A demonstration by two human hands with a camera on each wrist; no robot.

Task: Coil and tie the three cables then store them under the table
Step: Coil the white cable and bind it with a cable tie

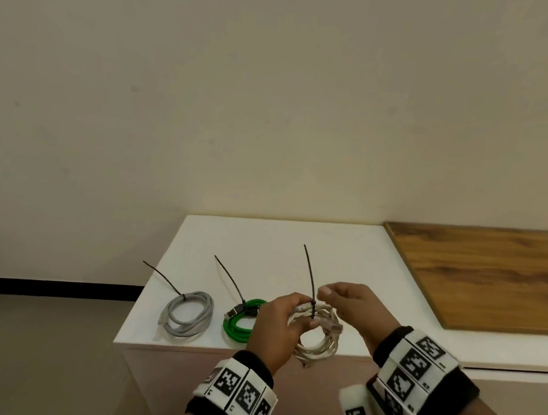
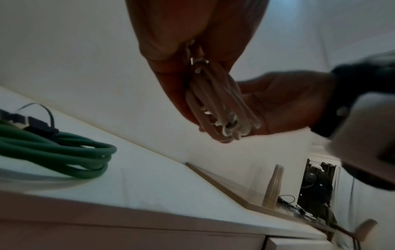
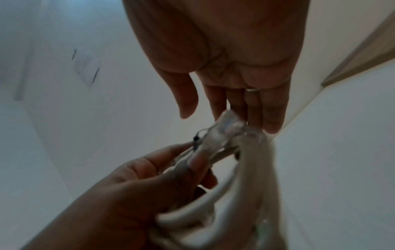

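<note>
My left hand [image 1: 293,314] grips a coiled white cable [image 1: 321,339] just above the front edge of the white table [image 1: 296,240]. A black zip tie [image 1: 310,278] wraps the coil and its long tail sticks straight up. My right hand [image 1: 332,298] hovers at the coil's right side with relaxed fingers. In the right wrist view its fingertips [image 3: 271,121] touch the cable's clear plug [image 3: 226,125]. A grey coil [image 1: 188,313] and a green coil [image 1: 240,322] lie tied on the table to the left. The green coil [image 2: 64,152] also shows in the left wrist view.
A wooden board [image 1: 494,281] covers the table's right part. A bare wall stands behind, and the floor lies to the left beyond a dark skirting [image 1: 44,288]. The left wrist view shows cluttered dark gear [image 2: 316,186] far off to the right.
</note>
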